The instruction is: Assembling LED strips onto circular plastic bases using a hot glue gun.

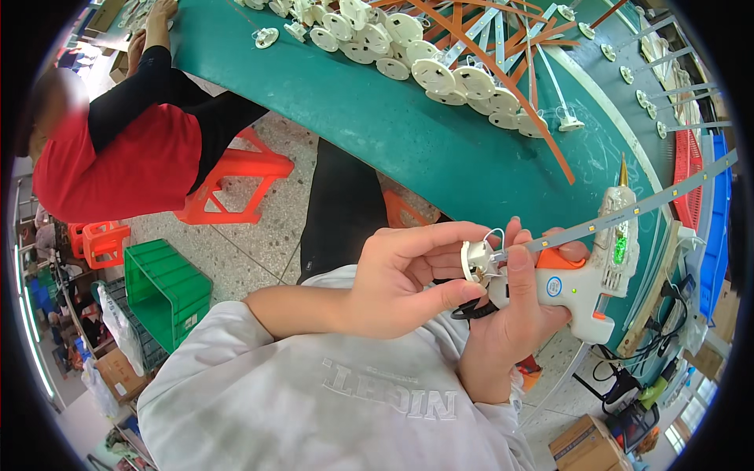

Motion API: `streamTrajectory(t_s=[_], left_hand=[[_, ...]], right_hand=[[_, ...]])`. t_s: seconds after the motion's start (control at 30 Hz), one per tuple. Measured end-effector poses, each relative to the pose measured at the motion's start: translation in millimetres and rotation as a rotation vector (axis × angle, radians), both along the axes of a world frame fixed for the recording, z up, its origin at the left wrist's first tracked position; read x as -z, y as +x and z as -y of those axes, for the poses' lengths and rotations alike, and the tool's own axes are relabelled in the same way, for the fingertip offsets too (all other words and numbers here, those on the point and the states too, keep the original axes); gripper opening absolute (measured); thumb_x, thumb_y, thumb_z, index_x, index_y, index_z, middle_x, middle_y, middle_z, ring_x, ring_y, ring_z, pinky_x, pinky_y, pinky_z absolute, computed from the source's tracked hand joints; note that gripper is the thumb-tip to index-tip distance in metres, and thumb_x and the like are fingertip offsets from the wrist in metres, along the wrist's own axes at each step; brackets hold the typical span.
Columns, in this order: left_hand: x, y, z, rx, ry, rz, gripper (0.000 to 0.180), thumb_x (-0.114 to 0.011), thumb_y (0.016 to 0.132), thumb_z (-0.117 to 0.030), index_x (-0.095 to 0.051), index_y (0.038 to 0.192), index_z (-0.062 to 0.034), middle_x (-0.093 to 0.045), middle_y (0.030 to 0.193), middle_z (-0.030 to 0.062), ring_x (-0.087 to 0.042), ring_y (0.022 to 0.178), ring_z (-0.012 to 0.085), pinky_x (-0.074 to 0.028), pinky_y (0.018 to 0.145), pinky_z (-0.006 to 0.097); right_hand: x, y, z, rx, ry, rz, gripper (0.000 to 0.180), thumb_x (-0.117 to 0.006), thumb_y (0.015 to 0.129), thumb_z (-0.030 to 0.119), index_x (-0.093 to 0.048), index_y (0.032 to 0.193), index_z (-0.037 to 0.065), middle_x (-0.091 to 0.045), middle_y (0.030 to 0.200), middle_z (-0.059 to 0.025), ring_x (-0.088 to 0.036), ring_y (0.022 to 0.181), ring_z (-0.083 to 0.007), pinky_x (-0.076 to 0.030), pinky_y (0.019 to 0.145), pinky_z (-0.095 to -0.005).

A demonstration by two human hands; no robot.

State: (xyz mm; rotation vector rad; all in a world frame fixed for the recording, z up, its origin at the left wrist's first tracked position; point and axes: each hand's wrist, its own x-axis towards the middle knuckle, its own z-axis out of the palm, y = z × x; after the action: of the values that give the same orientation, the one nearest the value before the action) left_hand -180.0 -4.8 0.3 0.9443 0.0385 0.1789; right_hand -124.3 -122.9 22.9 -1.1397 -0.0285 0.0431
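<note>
My left hand (397, 279) is closed, its thumb and fingers pinching a small white round end cap (476, 259) with a thin wire loop on it. From that cap a long LED strip (635, 210) runs up to the right, curving toward the picture's edge. My right hand (514, 314) is wrapped around a white and orange hot glue gun (577, 294), whose brass nozzle points away from me over the table. The right thumb also presses against the strip close to the cap. Part of the glue gun's handle is hidden by the fingers.
On the green table (314, 102) lie piled white round caps (434, 76) and crossed orange strips (542, 129). More strips with caps stand along the right edge, near a red basket (688, 177). A co-worker in red (133, 157) sits at left, above a green crate (165, 294).
</note>
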Motion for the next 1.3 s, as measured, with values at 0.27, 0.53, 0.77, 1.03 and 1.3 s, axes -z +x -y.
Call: streamTrajectory(t_s=[0.27, 0.53, 0.77, 1.03, 1.3], left_hand=[[5, -2, 2, -0.017, -0.017, 0.014, 0.05, -0.069, 0.091, 0.002, -0.05, 0.135, 0.0137, -0.06, 0.134, 0.0244, -0.062, 0.12, 0.0244, -0.052, 0.102, 0.037], [8, 2, 2, -0.045, -0.019, 0.073, 0.049, -0.067, 0.087, 0.013, -0.051, 0.134, 0.0111, -0.065, 0.125, 0.0213, -0.065, 0.115, 0.0259, -0.058, 0.097, 0.038], [6, 5, -2, -0.052, 0.09, 0.102, 0.049, -0.07, 0.087, 0.01, -0.053, 0.133, 0.0101, -0.067, 0.122, 0.0199, -0.067, 0.112, 0.0252, -0.058, 0.096, 0.038], [10, -1, -6, -0.03, 0.14, 0.006, 0.047, -0.069, 0.092, 0.0, -0.051, 0.134, 0.0122, -0.064, 0.129, 0.0223, -0.064, 0.119, 0.024, -0.051, 0.102, 0.037], [8, 7, -10, -0.021, -0.096, 0.052, 0.043, -0.063, 0.091, 0.011, -0.052, 0.133, 0.009, -0.064, 0.125, 0.0161, -0.064, 0.119, 0.0223, -0.053, 0.103, 0.034]], right_hand=[[-2, -2, 1, -0.01, -0.032, 0.013, 0.046, -0.068, 0.086, -0.008, -0.047, 0.126, 0.0, -0.052, 0.119, -0.0111, -0.063, 0.104, -0.0233, -0.054, 0.1, -0.042], [0, -1, 4, -0.094, 0.035, 0.05, 0.046, -0.066, 0.088, -0.009, -0.046, 0.129, -0.002, -0.054, 0.117, -0.0112, -0.062, 0.1, -0.019, -0.056, 0.088, -0.0351], [-5, 0, 0, -0.084, 0.038, 0.055, 0.042, -0.067, 0.088, -0.008, -0.047, 0.125, -0.001, -0.056, 0.114, -0.0107, -0.062, 0.096, -0.0179, -0.056, 0.084, -0.0336], [-2, 5, -4, -0.037, -0.078, -0.046, 0.035, -0.068, 0.09, -0.004, -0.051, 0.12, 0.001, -0.058, 0.112, -0.0121, -0.065, 0.098, -0.0206, -0.057, 0.087, -0.0371], [20, 82, 90, 0.198, -1.06, 0.204, 0.032, -0.073, 0.091, 0.011, -0.061, 0.116, -0.003, -0.067, 0.105, -0.0123, -0.065, 0.078, -0.0169, -0.051, 0.069, -0.0277]])
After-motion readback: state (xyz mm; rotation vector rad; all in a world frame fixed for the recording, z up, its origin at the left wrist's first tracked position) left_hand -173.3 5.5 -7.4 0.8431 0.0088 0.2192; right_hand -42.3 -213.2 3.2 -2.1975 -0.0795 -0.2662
